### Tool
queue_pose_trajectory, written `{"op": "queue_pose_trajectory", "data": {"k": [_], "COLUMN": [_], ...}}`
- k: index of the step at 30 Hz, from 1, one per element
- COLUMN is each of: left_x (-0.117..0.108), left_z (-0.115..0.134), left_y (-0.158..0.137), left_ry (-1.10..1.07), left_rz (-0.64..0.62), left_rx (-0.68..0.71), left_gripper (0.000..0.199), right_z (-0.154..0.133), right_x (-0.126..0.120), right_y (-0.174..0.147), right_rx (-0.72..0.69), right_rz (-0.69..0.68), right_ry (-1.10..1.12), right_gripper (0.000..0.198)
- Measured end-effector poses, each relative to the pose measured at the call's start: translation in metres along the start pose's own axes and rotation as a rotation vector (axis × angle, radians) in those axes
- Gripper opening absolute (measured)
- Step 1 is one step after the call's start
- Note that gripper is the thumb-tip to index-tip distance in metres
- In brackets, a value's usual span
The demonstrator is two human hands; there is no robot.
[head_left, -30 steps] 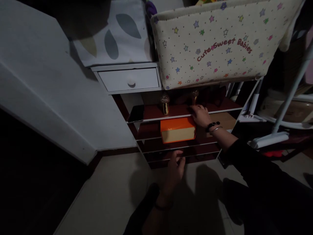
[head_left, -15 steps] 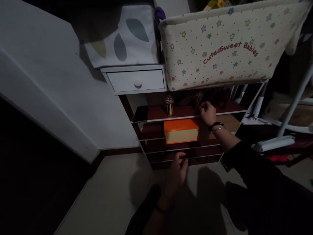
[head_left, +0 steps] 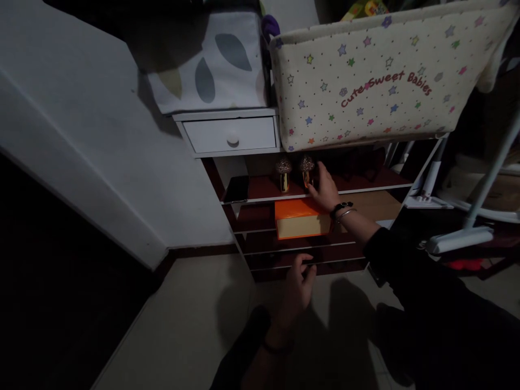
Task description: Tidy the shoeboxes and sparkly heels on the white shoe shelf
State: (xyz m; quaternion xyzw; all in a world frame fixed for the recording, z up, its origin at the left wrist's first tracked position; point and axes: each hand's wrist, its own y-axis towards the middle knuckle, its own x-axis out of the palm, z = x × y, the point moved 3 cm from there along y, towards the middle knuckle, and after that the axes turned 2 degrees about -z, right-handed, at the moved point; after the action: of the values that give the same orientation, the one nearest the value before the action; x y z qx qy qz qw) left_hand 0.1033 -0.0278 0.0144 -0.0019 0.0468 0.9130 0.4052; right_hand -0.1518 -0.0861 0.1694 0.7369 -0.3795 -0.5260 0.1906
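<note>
Several dark-red shelves (head_left: 264, 189) stand on pale floor tiles (head_left: 182, 319) against a white wall (head_left: 101, 124).

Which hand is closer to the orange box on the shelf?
Right. The right hand rests on the shelf edge just above the orange box, beside a gold mushroom ornament. The left hand hangs lower, by the bottom shelves.

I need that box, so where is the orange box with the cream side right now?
The orange box with the cream side lies mid-frame on the second dark red shelf, just below the right hand.
</note>
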Motion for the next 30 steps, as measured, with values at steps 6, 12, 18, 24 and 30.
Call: {"op": "queue_pose_trajectory", "data": {"k": [6, 12, 18, 24, 30], "left_x": [0.001, -0.002, 0.000, 0.003, 0.005], "left_z": [0.000, 0.006, 0.007, 0.003, 0.001], "left_y": [0.000, -0.005, -0.006, -0.004, -0.003], "left_ry": [0.002, -0.003, -0.026, -0.002, -0.009], "left_rz": [-0.015, -0.021, -0.027, -0.048, -0.052], "left_rx": [-0.013, -0.032, -0.021, -0.017, -0.005], "left_gripper": [0.034, 0.034, 0.031, 0.031, 0.034], "right_z": [-0.030, -0.038, -0.019, -0.004, 0.008], "right_x": [0.018, 0.011, 0.001, 0.002, -0.022], "right_y": [0.017, 0.026, 0.013, 0.007, 0.002], "right_rx": [0.071, -0.006, -0.165, -0.174, -0.098], "right_rz": [-0.002, -0.027, -0.109, -0.223, -0.101], "right_ry": [0.028, -0.080, -0.129, -0.158, -0.103], "right_gripper": [0.080, 0.078, 0.072, 0.094, 0.086]}}
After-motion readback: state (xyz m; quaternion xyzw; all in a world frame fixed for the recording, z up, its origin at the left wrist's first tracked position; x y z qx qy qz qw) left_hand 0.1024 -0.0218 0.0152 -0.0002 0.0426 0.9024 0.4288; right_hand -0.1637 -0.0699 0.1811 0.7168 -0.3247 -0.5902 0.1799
